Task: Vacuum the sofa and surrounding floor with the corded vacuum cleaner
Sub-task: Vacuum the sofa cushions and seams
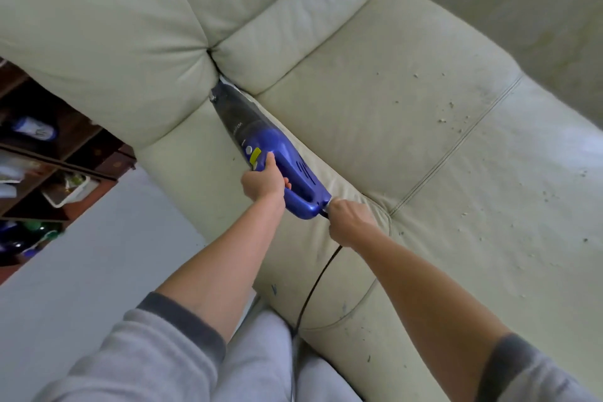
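Note:
A blue hand-held vacuum cleaner (277, 157) lies along the gap between the armrest and the seat cushion of a cream leather sofa (375, 81). Its dark nozzle points into the corner where armrest, backrest and seat meet. My left hand (265, 180) grips the vacuum's handle near the yellow switch. My right hand (347, 222) is closed around the black power cord (315, 284) just behind the vacuum's rear end. The cord runs down over the front of the seat toward my legs. White crumbs (450, 108) are scattered over the right seat cushions.
A dark wooden shelf (49, 160) with bottles and a white tray stands at the left behind the armrest. Pale grey floor (81, 254) lies between the shelf and my legs. A plain wall (522, 10) rises behind the sofa at the upper right.

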`<state>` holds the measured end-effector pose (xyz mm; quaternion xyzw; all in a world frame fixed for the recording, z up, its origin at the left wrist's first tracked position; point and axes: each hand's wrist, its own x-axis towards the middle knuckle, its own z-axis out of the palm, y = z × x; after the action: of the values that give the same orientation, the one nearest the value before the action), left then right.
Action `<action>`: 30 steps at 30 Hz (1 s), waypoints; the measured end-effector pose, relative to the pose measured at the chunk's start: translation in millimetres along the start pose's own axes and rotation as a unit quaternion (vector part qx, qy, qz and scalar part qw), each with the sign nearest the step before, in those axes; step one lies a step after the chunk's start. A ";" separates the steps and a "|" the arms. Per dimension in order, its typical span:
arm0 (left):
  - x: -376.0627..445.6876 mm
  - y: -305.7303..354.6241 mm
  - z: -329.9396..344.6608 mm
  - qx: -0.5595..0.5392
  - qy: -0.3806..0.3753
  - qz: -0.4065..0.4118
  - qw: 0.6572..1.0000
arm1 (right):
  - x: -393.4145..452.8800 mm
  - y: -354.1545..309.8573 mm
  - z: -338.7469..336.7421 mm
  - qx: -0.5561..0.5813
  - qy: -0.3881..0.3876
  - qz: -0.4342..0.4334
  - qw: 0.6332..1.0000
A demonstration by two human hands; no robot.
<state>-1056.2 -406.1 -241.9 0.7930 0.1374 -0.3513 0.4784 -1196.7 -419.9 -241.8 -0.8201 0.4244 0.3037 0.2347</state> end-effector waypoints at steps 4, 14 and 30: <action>-14.2 34.8 -9.1 -0.017 -0.013 -0.011 1.000 | -20.9 -7.0 -34.3 -0.077 0.027 -0.016 0.997; -29.1 86.8 -33.7 -0.010 -0.055 0.005 0.998 | -55.9 -39.8 -73.6 -0.199 0.049 -0.017 0.979; -10.7 97.8 -3.4 0.044 -0.084 0.012 0.995 | -38.3 -27.1 -98.6 -0.235 0.032 -0.005 0.971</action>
<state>-1008.1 -451.3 -168.7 0.7826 0.0717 -0.4163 0.4572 -1162.0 -447.7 -142.1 -0.8636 0.3446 0.3674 0.0228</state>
